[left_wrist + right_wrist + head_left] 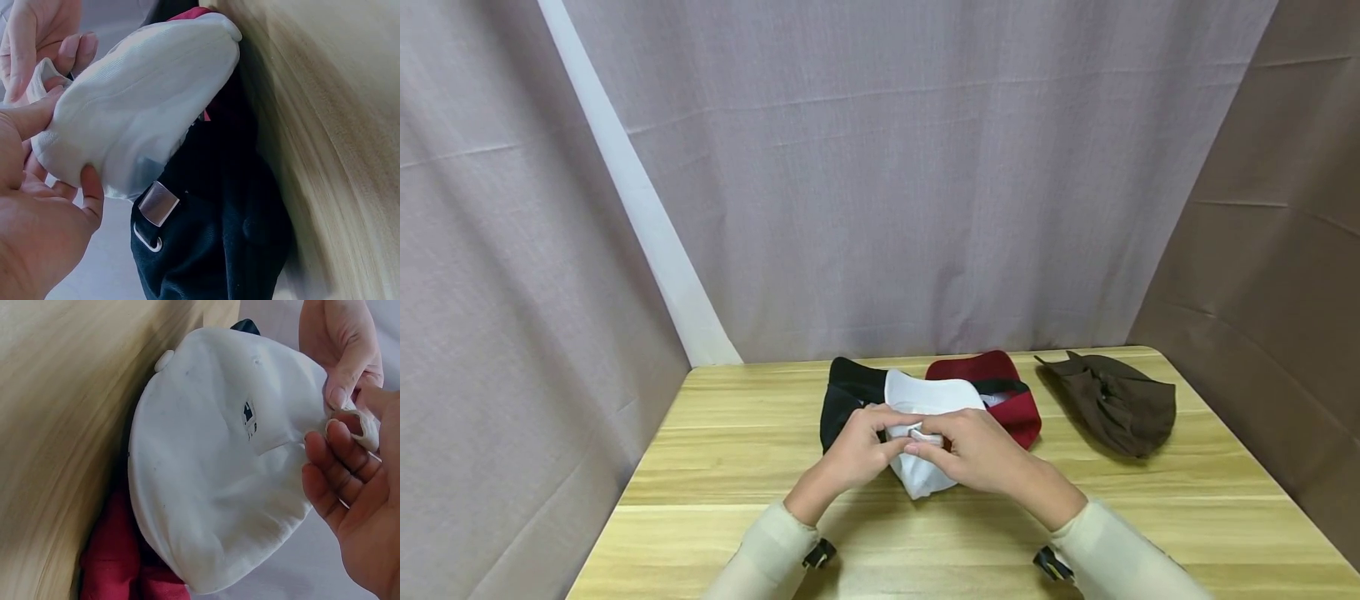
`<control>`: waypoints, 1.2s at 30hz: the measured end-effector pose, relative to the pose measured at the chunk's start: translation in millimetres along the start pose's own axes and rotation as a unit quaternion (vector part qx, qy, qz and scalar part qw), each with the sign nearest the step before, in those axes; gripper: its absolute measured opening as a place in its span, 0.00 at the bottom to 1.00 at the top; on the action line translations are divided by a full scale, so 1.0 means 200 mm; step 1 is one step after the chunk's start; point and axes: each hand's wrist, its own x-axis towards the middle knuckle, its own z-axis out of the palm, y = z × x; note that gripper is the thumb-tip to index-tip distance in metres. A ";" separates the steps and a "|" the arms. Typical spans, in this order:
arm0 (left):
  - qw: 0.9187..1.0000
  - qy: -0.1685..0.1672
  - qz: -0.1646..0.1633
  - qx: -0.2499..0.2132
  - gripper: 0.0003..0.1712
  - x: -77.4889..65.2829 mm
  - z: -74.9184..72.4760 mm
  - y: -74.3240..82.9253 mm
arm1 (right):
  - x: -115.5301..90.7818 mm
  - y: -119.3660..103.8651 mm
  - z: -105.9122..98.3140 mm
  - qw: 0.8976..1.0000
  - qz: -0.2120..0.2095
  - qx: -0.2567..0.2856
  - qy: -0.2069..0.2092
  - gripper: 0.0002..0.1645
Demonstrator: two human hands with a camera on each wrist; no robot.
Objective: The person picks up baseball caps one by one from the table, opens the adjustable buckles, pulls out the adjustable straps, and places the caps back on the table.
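With fingers [325, 462] curled together, the left hand [859, 447] and right hand [983, 450] both pinch the strap [370, 432] of the white cap [219, 456], neither nearer. It sits just below them, brim [934, 393] pointing away from the person, between black cap [853, 383] and red cap [1024, 414].

Cloth, wood, metal
The white cap [194, 437] and, near the wooden surface's [722, 458] right edge, the brown cap [1123, 408] looked matt cloth; the buckle [159, 204], glossy metal.

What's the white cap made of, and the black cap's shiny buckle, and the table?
White cap: matte woven cloth, maybe cotton; it creases softly.
Buckle: probably smooth metal, silvery and shiny.
Table: wood or wood-look laminate, satin, with streaky grain.
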 end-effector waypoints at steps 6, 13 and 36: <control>1.000 0.006 -0.001 0.007 0.18 0.01 0.00 0.01 | 0.02 -0.02 0.01 1.000 0.006 -0.021 0.016 0.15; 1.000 0.007 0.009 0.006 0.18 0.02 0.00 0.00 | 0.03 -0.02 0.01 0.999 -0.016 -0.029 0.028 0.11; 0.999 -0.014 -0.008 -0.047 0.19 0.00 0.01 -0.01 | 0.00 0.01 0.00 0.999 -0.017 0.038 0.002 0.14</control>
